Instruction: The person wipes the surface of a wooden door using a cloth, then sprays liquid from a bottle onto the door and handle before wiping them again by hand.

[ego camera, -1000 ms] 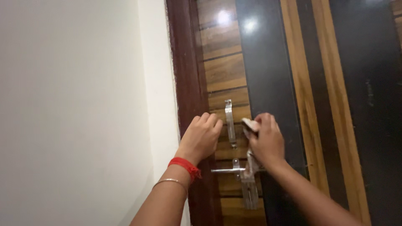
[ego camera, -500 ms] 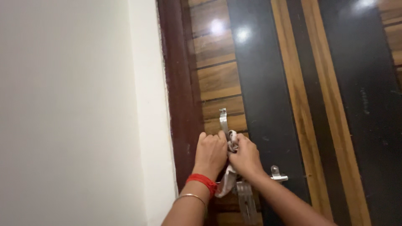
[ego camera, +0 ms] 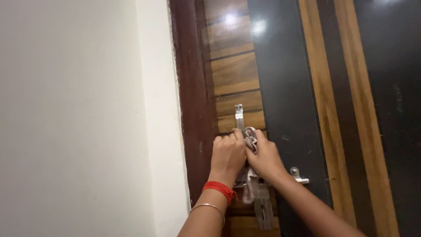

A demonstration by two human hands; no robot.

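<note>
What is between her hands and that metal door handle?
Only the cloth: the right hand presses it against the handle. The left hand rests right beside the handle, nothing visible between.

Plain off-white wall (ego camera: 74,118) fills the left half, smooth, evenly lit, with a slightly brighter strip where it meets the frame. Dark brown door frame (ego camera: 189,101) runs top to bottom, edge a bit rough against the paint. Right of it, the door (ego camera: 280,66): glossy black panels alternating with wood-grain strips, horizontal planks nearest the frame, vertical strips further right. Two bright light reflections (ego camera: 258,26) near the top of the door, probably from a ceiling lamp. Far right panel dark, detail hard to read.
</note>
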